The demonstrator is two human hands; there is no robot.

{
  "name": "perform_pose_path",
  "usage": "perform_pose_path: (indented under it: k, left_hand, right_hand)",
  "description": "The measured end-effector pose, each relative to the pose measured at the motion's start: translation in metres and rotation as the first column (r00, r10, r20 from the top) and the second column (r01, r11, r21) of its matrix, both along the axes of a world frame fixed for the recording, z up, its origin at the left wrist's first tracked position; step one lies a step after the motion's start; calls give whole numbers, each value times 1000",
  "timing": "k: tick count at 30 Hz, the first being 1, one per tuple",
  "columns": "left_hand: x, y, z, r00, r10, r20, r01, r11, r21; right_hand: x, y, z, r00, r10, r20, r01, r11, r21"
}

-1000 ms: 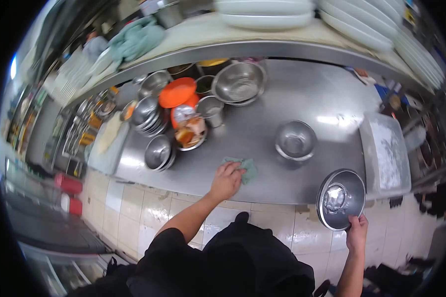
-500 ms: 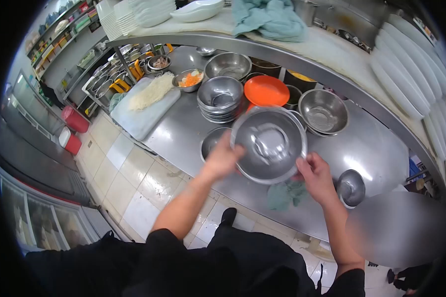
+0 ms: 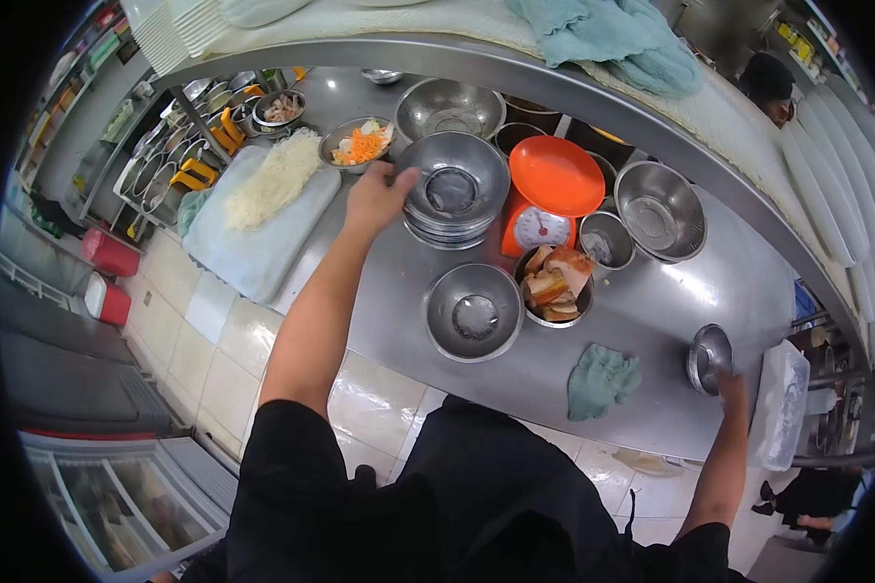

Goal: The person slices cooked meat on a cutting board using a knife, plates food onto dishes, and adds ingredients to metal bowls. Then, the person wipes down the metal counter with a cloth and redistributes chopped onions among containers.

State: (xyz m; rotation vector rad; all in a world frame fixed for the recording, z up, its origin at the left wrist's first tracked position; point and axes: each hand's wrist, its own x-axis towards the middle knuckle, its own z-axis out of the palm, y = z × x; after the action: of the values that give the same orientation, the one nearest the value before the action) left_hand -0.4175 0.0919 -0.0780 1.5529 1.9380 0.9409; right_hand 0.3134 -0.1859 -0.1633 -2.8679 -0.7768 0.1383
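Observation:
My left hand (image 3: 377, 202) is at the left rim of the top metal bowl (image 3: 454, 160) in a stack, its thumb over the rim and its fingers outside. To the far right, my right hand (image 3: 734, 391) reaches the small metal bowls (image 3: 710, 355); its fingers are smeared by motion. Between the hands stand a metal bowl (image 3: 447, 330) and a bowl holding chunks of cooked meat (image 3: 557, 282). Behind the meat is an orange kitchen scale (image 3: 544, 228) with a round pan.
A white cutting board (image 3: 253, 262) carries pale noodles (image 3: 277, 180). Nearby sits a bowl of shredded carrot (image 3: 363, 146). A green cloth (image 3: 603, 381) lies near the counter's front edge. Overhead runs a shelf edge (image 3: 399, 53); stacked white plates (image 3: 797, 165) stand at right. Another person (image 3: 768, 83) is behind.
The large metal bowl held in both hands has gone left onto the stack. My right hand has let go and moved right to the small bowls. The meat and scale dial have come into sight.

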Motion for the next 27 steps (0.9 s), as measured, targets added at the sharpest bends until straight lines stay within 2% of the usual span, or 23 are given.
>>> perform_pose_path:
  k: [1,2,4,5,6,8,9,11,13,15,16,17,18,19,20,21,23,25,27]
  left_hand:
    - [-3,-13,-2,994,20,107,-22,1000,20]
    - [0,-30,-4,977,35,211,-43,998,35]
    - [12,-89,4,946,-70,317,166,943,-288]
    - [21,-111,-6,945,-171,278,273,880,-388]
    - [32,-127,-18,930,-271,250,362,797,-484]
    - [40,-137,-55,882,-244,404,420,797,-435]
    - [40,-139,-64,849,-230,477,444,800,-404]
    - [24,-146,-58,843,-165,512,401,827,-394]
    - [4,-157,-54,835,-70,546,324,864,-385]
    - [-14,-169,-54,817,36,576,220,903,-368]
    - [-18,-172,-54,808,78,584,176,914,-366]
    - [-22,-176,-55,796,116,593,134,923,-360]
    - [-24,-179,-55,783,154,603,90,931,-355]
    - [-24,-182,-52,766,177,618,76,930,-360]
    - [-23,-184,-51,736,190,650,74,931,-357]
    - [-23,-186,-51,703,208,680,69,932,-356]
    - [-26,-191,-55,646,231,727,74,929,-361]
    - [-31,-191,-68,578,281,766,70,918,-389]
    - [-32,-190,-66,493,282,823,98,922,-374]
  right_hand:
    - [-25,-10,28,858,-103,-504,150,987,53]
    - [-23,-16,22,787,-81,-612,206,969,137]
    - [-24,-32,-1,615,4,-789,349,895,277]
    - [-22,-35,-5,536,42,-843,400,867,298]
    - [-9,-38,-16,527,77,-847,394,860,324]
    - [18,-40,-40,501,161,-850,384,839,385]
    - [5,-39,-27,511,197,-837,340,848,407]
    - [-50,-21,41,533,276,-800,236,859,454]
    - [-110,2,82,512,386,-767,157,836,526]
    - [-173,30,113,386,512,-767,-133,854,503]
    - [-215,45,130,450,489,-747,-289,872,396]
    - [-236,62,116,323,560,-763,-431,804,409]
    - [-272,77,114,361,580,-730,-564,760,325]
    - [-319,91,131,210,584,-784,-616,702,358]
    - [-349,107,118,80,723,-686,-740,504,445]
    - [-383,120,104,26,732,-680,-730,479,487]
    - [-452,141,125,31,690,-723,-812,440,384]
    - [-497,156,119,63,702,-709,-822,440,362]
    - [-521,155,93,169,837,-521,-836,401,374]
